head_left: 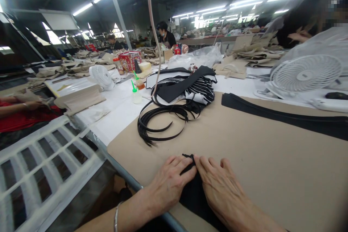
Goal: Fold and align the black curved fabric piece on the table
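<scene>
A piece of black fabric (191, 192) lies on the brown paper sheet (244, 145) at the near edge of the table. My left hand (170, 183) rests flat on its left side, fingers stretched out. Flat on the fabric's right side lies my right hand (221, 186), its fingers together and pointing away from me. The fingertips of both hands meet near the fabric's far corner (190, 156). Most of the fabric is hidden under and between the hands.
A bundle of thin black straps (160, 121) lies ahead, beyond it a pile of black and striped fabric (187, 87). A long black strip (285, 117), white fans (306, 74) (101, 77) and glue bottles (136, 92) stand further off. Other people work at the left and back.
</scene>
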Motion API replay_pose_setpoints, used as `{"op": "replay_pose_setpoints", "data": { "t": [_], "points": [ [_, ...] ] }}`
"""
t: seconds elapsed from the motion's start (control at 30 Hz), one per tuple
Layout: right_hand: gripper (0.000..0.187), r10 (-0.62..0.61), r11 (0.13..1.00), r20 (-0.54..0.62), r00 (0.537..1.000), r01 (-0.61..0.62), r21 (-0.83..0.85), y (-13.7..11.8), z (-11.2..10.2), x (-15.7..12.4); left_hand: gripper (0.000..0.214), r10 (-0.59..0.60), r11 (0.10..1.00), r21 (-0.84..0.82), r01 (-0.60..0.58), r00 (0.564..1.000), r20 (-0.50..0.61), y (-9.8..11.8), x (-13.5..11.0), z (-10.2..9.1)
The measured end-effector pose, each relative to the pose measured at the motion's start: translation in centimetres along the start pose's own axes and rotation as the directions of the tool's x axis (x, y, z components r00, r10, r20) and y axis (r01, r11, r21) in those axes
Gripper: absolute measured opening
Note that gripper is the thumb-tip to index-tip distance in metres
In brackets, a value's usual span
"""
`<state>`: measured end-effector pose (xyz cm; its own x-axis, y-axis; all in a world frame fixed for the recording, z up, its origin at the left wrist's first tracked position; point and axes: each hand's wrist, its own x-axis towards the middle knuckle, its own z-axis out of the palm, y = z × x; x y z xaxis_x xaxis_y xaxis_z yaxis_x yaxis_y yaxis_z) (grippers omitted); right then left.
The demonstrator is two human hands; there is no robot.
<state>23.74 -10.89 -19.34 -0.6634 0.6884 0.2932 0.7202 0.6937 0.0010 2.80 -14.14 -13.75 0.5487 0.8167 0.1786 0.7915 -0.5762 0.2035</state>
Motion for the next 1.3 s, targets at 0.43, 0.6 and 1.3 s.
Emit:
{"op": "replay_pose_setpoints", "data": {
  "t": [0.43, 0.6, 1.3],
  "points": [
    [0.064, -0.098, 0.991, -0.109, 0.989, 0.088, -0.096, 0.2, -0.1, 0.8, 0.050, 0.003, 1.000, 0.013, -0.003, 0.999, 0.032, 0.0, 0.1, -0.2],
    [0.063, -0.070, 0.997, -0.021, 0.997, 0.070, -0.010, -0.1, -1.1, 1.2, 0.050, 0.014, 1.000, 0.017, -0.015, 1.000, 0.020, 0.0, 0.1, -0.1],
    [0.071, 0.167, 0.895, 0.429, 0.888, -0.319, 0.311, 1.3, -9.6, 2.1, 0.045, -0.003, 1.000, 0.030, 0.004, 0.999, -0.045, 0.1, 0.1, 0.1]
  ]
}}
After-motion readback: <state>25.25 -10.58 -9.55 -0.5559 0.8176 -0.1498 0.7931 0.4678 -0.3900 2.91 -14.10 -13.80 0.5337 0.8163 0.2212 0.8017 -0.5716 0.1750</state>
